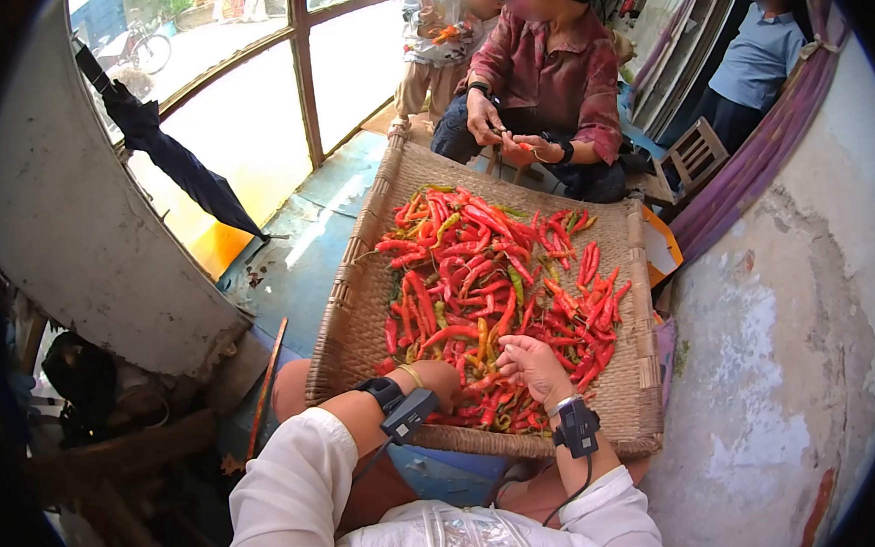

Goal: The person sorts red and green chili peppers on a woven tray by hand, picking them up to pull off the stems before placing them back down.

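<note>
A large woven basket (635, 362) lies across my lap, holding a heap of red peppers (467, 262) with some green and orange ones among them. Over the near left part of the heap is my left hand (434, 381), its fingers pointing down and hidden against the peppers. My right hand (531, 365) is just above the near middle of the heap, its fingers curled and drawn together. Whatever the right fingers hold, if anything, is too small to make out. Both wrists carry black devices.
Across the basket a person in a red patterned shirt (556, 76) holds a pepper. A child (433, 33) stands beside that person, and someone in blue (760, 58) is at the right doorway. A folded umbrella (174, 149) hangs at the left; a stained wall (783, 353) is right.
</note>
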Motion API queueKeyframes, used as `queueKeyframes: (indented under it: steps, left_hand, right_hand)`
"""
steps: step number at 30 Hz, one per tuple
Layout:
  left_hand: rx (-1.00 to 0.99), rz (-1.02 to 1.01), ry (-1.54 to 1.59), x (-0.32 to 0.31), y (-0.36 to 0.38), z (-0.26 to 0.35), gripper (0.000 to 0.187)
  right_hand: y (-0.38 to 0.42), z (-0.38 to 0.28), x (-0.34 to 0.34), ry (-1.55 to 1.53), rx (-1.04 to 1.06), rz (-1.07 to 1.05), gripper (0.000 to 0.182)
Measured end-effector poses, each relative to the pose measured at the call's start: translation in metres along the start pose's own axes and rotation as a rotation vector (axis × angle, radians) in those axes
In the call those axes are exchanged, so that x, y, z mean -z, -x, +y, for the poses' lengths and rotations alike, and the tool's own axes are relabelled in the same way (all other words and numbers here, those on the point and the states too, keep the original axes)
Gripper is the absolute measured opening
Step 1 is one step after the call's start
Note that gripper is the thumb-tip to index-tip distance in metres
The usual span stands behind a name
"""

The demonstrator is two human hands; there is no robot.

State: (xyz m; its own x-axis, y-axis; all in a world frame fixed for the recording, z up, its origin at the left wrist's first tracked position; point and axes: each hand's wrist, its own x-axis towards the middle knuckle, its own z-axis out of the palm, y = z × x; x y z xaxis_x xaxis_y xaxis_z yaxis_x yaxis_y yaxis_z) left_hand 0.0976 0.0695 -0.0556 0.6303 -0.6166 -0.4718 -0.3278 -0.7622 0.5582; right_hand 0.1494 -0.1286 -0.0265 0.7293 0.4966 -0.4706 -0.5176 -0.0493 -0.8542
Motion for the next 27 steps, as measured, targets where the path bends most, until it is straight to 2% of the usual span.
queueKeyframes:
  steps: [1, 3, 4, 5, 6, 7, 8, 10, 13, 14, 16, 19, 21, 23, 24, 26, 27]
  left_hand:
    - [-0.001, -0.002, 0.000, -0.001, -0.001, 0.000, 0.018]
    - [0.071, 0.086, 0.053, 0.000, 0.001, 0.004, 0.022]
    - [0.070, 0.085, 0.054, 0.004, 0.003, 0.007, 0.022]
    - [0.043, 0.183, 0.112, 0.011, 0.006, 0.009, 0.023]
    - [0.016, 0.281, 0.168, 0.018, 0.010, 0.013, 0.024]
    - [0.016, 0.280, 0.168, 0.023, 0.013, 0.017, 0.024]
    - [-0.006, 0.351, 0.249, 0.026, 0.016, 0.021, 0.024]
    - [-0.027, 0.423, 0.331, 0.030, 0.019, 0.023, 0.024]
    - [-0.040, 0.439, 0.408, 0.033, 0.020, 0.023, 0.021]
    - [-0.012, 0.452, 0.516, 0.035, 0.022, 0.022, 0.020]
    - [-0.015, 0.504, 0.642, 0.042, 0.026, 0.023, 0.017]
    - [-0.012, 0.586, 0.705, 0.044, 0.029, 0.021, 0.015]
    - [0.006, 0.607, 0.731, 0.043, 0.027, 0.019, 0.015]
    - [-0.070, 0.820, 0.812, 0.036, 0.019, 0.013, 0.019]
    - [-0.071, 0.819, 0.813, 0.036, 0.018, 0.012, 0.019]
    - [0.124, 1.091, 0.518, 0.039, 0.020, 0.009, 0.026]
    - [0.125, 1.090, 0.518, 0.038, 0.021, 0.009, 0.026]
  right_hand:
    - [-0.001, 0.002, -0.002, -0.001, 0.000, 0.001, 0.022]
    - [-0.003, 0.006, -0.002, 0.270, -0.033, -0.045, 0.025]
    - [-0.005, 0.010, 0.000, 0.276, -0.021, -0.042, 0.024]
    - [-0.005, 0.011, 0.000, 0.275, -0.022, -0.041, 0.024]
    - [-0.005, 0.012, -0.001, 0.372, 0.125, -0.039, 0.022]
    - [-0.004, 0.013, -0.002, 0.467, 0.272, -0.038, 0.021]
    - [-0.004, 0.012, -0.002, 0.465, 0.271, -0.038, 0.021]
    - [-0.004, 0.008, -0.001, 0.868, 0.605, 0.002, 0.019]
    - [-0.004, 0.006, -0.001, 0.946, 0.710, -0.036, 0.021]
    - [-0.001, 0.005, -0.003, 0.945, 0.711, -0.034, 0.021]
    - [0.008, 0.000, -0.012, 0.424, 0.217, -0.175, 0.020]
    - [0.011, -0.004, -0.013, 0.514, 0.143, -0.158, 0.018]
    - [0.009, -0.002, -0.010, 0.448, 0.140, -0.156, 0.016]
    - [0.008, -0.003, -0.005, 0.381, 0.137, -0.152, 0.015]
    - [0.009, -0.004, -0.003, 0.331, 0.145, -0.121, 0.015]
    - [0.009, -0.007, 0.004, 0.281, 0.154, -0.090, 0.015]
    - [0.008, -0.009, 0.008, 0.098, 0.220, -0.028, 0.015]
